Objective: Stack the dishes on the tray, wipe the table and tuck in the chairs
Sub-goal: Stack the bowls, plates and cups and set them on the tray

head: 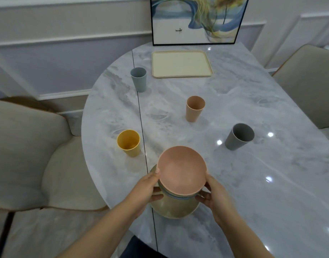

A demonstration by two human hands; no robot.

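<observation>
While both hands grip a nested stack of bowls at the near edge of the marble bench point(252, 112), the pink bowl point(181, 169) sits on top, tilted a little toward the far side. The left hand point(147, 187) holds the stack from its left, thumb hooked over the pink rim and fingers point(156, 197) curled under and against the bowls below. The right hand point(214, 192) mirrors it on the right side, fingers clamped against the lower rims. Thin edges of bluish and greenish bowls show just beneath the pink one, and a larger beige bowl point(173, 209) forms the bottom of the stack — whether it rests on the bench or is lifted clear, I cannot tell.

Four cups stand upright and apart on the bench: a yellow cup point(129, 143) just left of the stack, a peach cup point(194, 108) near the middle, a grey cup point(239, 136) to the right, and a blue-grey cup point(138, 79) farther back on the left. A cream tray point(182, 74) lies at the far end, nothing on it, just in front of a framed picture point(195, 21) leaning against the wall. One beige chair point(29, 155) stands at the left — pulled out from the bench — and another chair point(312, 81) at the far right.
</observation>
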